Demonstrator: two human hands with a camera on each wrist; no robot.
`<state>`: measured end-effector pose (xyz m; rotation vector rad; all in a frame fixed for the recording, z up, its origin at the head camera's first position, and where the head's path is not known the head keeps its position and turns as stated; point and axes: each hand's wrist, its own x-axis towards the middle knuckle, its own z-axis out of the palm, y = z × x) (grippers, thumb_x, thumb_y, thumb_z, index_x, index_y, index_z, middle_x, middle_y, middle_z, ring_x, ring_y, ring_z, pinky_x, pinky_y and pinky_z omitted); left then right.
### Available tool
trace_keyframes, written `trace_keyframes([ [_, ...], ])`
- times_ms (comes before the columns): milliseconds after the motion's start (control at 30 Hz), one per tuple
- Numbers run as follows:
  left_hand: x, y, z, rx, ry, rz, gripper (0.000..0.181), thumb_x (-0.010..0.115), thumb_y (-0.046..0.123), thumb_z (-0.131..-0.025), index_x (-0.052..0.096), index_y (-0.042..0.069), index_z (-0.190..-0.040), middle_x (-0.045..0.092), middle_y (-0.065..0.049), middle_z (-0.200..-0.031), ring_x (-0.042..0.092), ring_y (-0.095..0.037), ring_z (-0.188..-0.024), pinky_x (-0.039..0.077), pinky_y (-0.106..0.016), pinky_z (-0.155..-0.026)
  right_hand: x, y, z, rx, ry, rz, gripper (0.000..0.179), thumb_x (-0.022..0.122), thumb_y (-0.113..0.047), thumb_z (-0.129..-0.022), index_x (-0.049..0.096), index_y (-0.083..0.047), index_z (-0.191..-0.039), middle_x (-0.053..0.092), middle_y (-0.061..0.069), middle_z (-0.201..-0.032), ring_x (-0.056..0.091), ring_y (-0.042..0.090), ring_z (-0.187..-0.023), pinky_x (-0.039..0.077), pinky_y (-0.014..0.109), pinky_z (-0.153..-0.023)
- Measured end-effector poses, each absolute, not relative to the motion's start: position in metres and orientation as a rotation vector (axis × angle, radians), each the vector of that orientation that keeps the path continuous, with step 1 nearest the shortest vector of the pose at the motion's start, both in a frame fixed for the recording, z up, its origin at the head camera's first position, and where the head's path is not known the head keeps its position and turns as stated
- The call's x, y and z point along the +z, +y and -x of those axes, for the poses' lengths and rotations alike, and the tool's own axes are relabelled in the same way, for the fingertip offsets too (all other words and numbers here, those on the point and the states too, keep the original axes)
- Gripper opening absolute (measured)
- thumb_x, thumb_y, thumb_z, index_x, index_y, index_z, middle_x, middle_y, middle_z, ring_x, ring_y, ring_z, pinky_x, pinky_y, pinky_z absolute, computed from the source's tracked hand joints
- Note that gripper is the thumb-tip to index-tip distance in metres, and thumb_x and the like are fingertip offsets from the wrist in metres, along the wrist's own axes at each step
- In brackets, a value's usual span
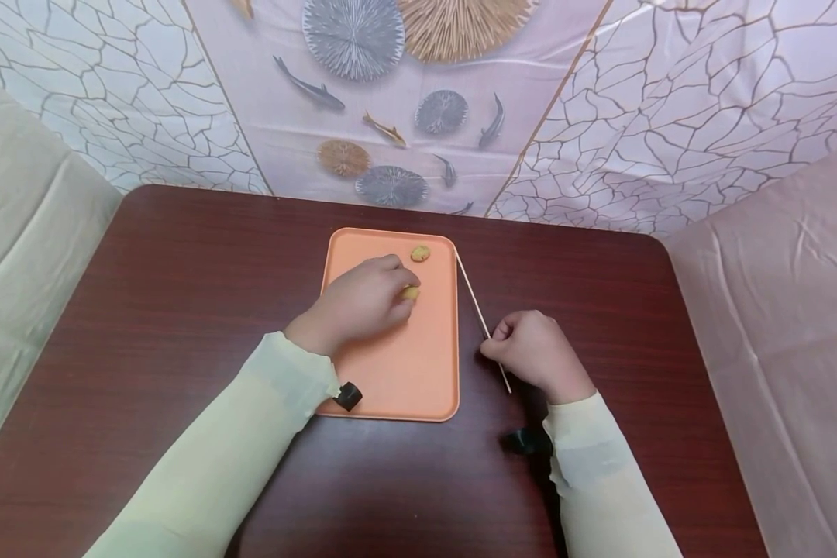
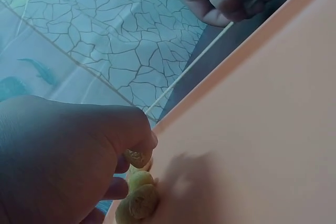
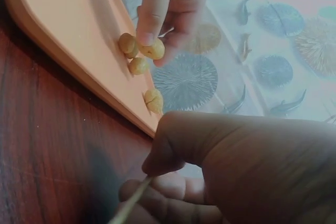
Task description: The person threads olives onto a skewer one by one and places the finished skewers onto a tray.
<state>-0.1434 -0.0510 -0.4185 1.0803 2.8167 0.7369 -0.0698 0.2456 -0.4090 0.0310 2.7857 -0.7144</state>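
Over the orange tray point(image 1: 432, 372), my left hand point(image 1: 366, 298) pinches a small round yellow-brown piece point(image 3: 152, 49) between thumb and fingers. It looks like food, but I cannot tell its exact kind. In the right wrist view, similar pieces point(image 3: 138, 65) lie on the tray just beside and below the held one. A separate piece point(image 1: 420, 253) sits near the tray's far edge. To the right of the tray, my right hand point(image 1: 533, 353) pinches a thin wooden skewer point(image 1: 470, 291) near its near end. The skewer slants away along the tray's right side, its far end near the tray's corner.
The tray lies on a dark reddish-brown table point(image 1: 216, 310). A patterned cloth point(image 1: 390, 116) hangs behind the table's far edge, with plain cloth point(image 1: 774, 310) at the sides. Black wrist straps point(image 1: 349, 396) show at both sleeves.
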Motion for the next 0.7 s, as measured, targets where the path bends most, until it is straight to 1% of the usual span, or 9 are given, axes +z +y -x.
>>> trace_keyframes([
  [133, -0.42, -0.054, 0.143, 0.812, 2.796, -1.029, 0.02, 0.069, 0.015, -0.106, 0.077, 0.008, -0.123, 0.068, -0.006, -0.11, 0.062, -0.022, -0.099, 0.059, -0.037, -0.095, -0.407, 0.247, 0.071, -0.786, 2.808, -0.035, 0.005, 0.077, -0.022, -0.086, 0.077, -0.017, -0.084, 0.073, -0.003, -0.075, 0.064, 0.018, -0.066, 0.054, 0.031, -0.065],
  [233, -0.42, -0.057, 0.142, 0.856, 2.795, -0.987, 0.02, 0.069, 0.015, -0.106, 0.076, 0.006, -0.123, 0.067, -0.007, -0.107, 0.061, -0.023, -0.097, 0.058, -0.038, -0.091, -0.406, 0.248, 0.072, -0.821, 2.816, -0.016, 0.008, 0.076, -0.02, -0.089, 0.081, -0.015, -0.094, 0.077, -0.003, -0.08, 0.067, 0.015, -0.068, 0.056, 0.031, -0.068],
  [300, -0.42, -0.059, 0.141, 0.898, 2.797, -0.963, 0.022, 0.069, 0.016, -0.107, 0.077, 0.006, -0.125, 0.067, -0.008, -0.106, 0.061, -0.024, -0.096, 0.058, -0.038, -0.09, -0.406, 0.249, 0.072, -0.826, 2.826, -0.009, 0.011, 0.075, -0.019, -0.09, 0.083, -0.016, -0.098, 0.078, -0.003, -0.08, 0.068, 0.014, -0.066, 0.057, 0.032, -0.069],
  [400, -0.42, -0.062, 0.141, 0.97, 2.797, -0.916, 0.028, 0.07, 0.018, -0.107, 0.077, 0.006, -0.131, 0.07, -0.007, -0.108, 0.063, -0.023, -0.098, 0.059, -0.038, -0.093, -0.407, 0.249, 0.073, -0.836, 2.856, -0.01, 0.012, 0.074, -0.019, -0.093, 0.084, -0.017, -0.099, 0.077, -0.004, -0.079, 0.067, 0.015, -0.067, 0.056, 0.032, -0.069],
  [500, -0.419, -0.065, 0.141, 1.042, 2.794, -0.848, 0.032, 0.072, 0.02, -0.106, 0.076, 0.007, -0.136, 0.074, -0.006, -0.115, 0.068, -0.023, -0.102, 0.062, -0.039, -0.097, -0.407, 0.248, 0.072, -0.881, 2.907, -0.023, 0.01, 0.073, -0.018, -0.094, 0.082, -0.018, -0.097, 0.073, -0.002, -0.077, 0.064, 0.018, -0.067, 0.053, 0.033, -0.067],
  [600, -0.417, -0.068, 0.141, 1.111, 2.79, -0.785, 0.031, 0.075, 0.02, -0.105, 0.076, 0.009, -0.135, 0.075, -0.005, -0.117, 0.071, -0.022, -0.102, 0.063, -0.039, -0.096, -0.407, 0.246, 0.072, -0.951, 2.984, -0.008, 0.007, 0.072, -0.016, -0.093, 0.079, -0.019, -0.093, 0.067, -0.001, -0.074, 0.06, 0.019, -0.067, 0.05, 0.032, -0.064],
  [700, -0.415, -0.07, 0.141, 1.178, 2.787, -0.731, 0.029, 0.076, 0.02, -0.105, 0.076, 0.012, -0.133, 0.075, -0.003, -0.117, 0.072, -0.02, -0.101, 0.064, -0.038, -0.093, -0.411, 0.244, 0.073, -1.066, 3.044, 0.028, 0.009, 0.071, -0.013, -0.092, 0.078, -0.019, -0.092, 0.065, -0.001, -0.074, 0.058, 0.02, -0.066, 0.048, 0.029, -0.061],
])
